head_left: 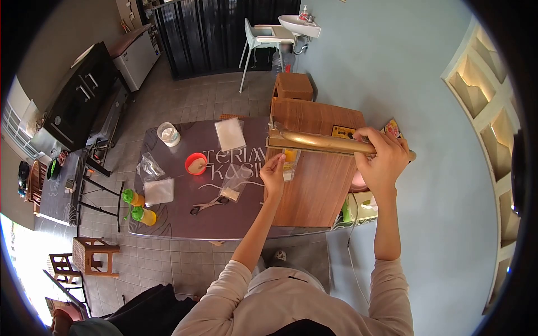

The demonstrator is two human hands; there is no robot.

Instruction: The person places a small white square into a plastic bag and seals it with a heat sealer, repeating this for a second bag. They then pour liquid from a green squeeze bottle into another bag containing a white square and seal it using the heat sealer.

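A wood-patterned machine [314, 190] stands at the table's right end, with a gold-coloured bar [319, 141] across its top. My right hand [384, 157] is wrapped round the right part of that bar. Below the bar's left part, my left hand [273, 172] pinches the edge of a clear plastic packet [290, 163] with something yellow in it. The packet lies against the machine's near side, partly under the bar. Left of my left hand, another clear packet with pale contents [230, 193] lies on the dark table [185, 218].
On the table are scissors [208, 205], a red bowl [196, 163], a white-lidded tub [168, 134], stacks of clear bags [230, 134] and two green-topped yellow bottles [144, 215]. A green tissue box [360, 206] sits right of the machine. A brown stool [294, 86] stands behind it.
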